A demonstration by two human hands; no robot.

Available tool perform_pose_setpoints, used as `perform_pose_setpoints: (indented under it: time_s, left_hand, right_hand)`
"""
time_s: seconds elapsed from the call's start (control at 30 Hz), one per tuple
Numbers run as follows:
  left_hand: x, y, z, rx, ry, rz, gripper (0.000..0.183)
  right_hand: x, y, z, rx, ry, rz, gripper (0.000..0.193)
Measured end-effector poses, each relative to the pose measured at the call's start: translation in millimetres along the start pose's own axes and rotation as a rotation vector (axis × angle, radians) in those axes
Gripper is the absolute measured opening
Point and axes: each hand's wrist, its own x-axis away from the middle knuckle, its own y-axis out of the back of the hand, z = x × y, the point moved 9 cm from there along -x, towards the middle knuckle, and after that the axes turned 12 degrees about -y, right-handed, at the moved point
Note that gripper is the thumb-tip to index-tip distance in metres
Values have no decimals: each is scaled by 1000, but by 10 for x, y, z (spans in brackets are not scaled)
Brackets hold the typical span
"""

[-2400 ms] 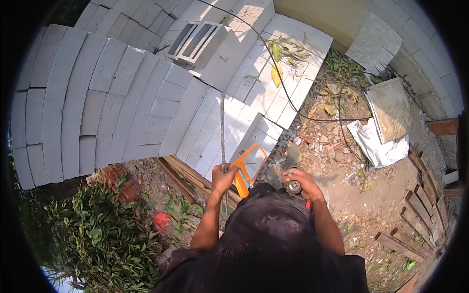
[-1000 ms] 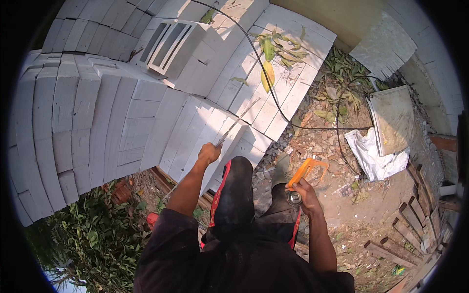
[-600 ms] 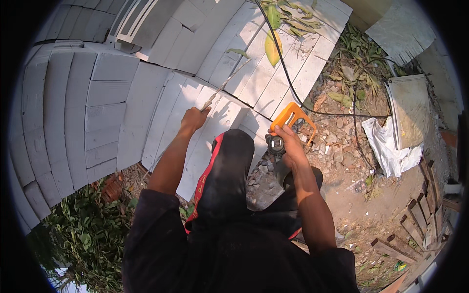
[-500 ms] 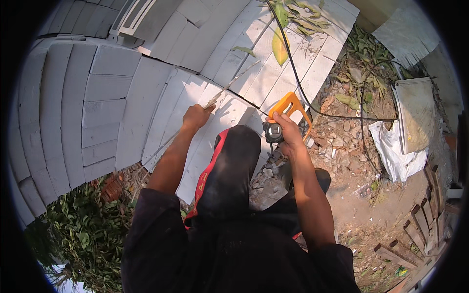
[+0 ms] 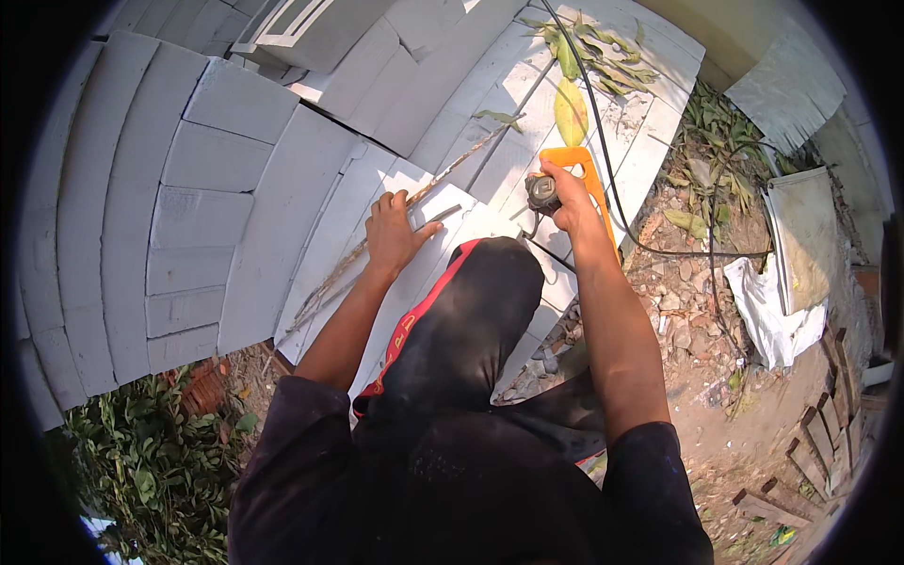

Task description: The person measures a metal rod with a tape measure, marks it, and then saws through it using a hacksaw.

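Note:
My left hand [image 5: 393,235] lies over two thin rods on the white boards, thumb and fingers spread apart. A long, rough brownish rod [image 5: 466,155] runs diagonally past its fingertips. The end of a shorter dark rod [image 5: 444,213] shows by the thumb. Higher and to the right, my right hand [image 5: 572,201] is closed around a black tape measure [image 5: 542,193]. An orange frame-like handle [image 5: 568,153] shows behind that hand and reaches down its right side. Whether some fingers also hook around this handle is hidden.
White-painted boards [image 5: 212,155] cover the left and front. A black cable [image 5: 603,141] curves down past the orange handle. Dry leaves [image 5: 571,111] lie ahead. Rubble [image 5: 678,315], a white sack [image 5: 758,311] and wood offcuts [image 5: 805,461] are at the right. My bent knee [image 5: 490,292] is between the arms.
My left hand has loosened from a closed grip on the rods and spread its fingers. My right hand has moved farther away with the tape measure; the orange handle has shifted the same way.

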Motion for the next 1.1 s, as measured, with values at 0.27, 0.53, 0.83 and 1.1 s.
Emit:
perform_pose_setpoints:
  time_s: [0.27, 0.53, 0.83, 1.1]
  left_hand:
    - [1162, 203, 693, 96, 34, -116, 56]
    - [1086, -139, 801, 244, -174, 0, 22]
    - [375, -206, 180, 348, -355, -89, 13]
    - [338, -184, 118, 372, -276, -16, 19]
  right_hand:
    - [768, 50, -330, 103, 127, 84, 37]
    - [1856, 1697, -914, -201, 367, -279, 45]
    - [3092, 1383, -1711, -426, 454, -397, 50]
    - [2877, -68, -1200, -361, 574, -258, 49]
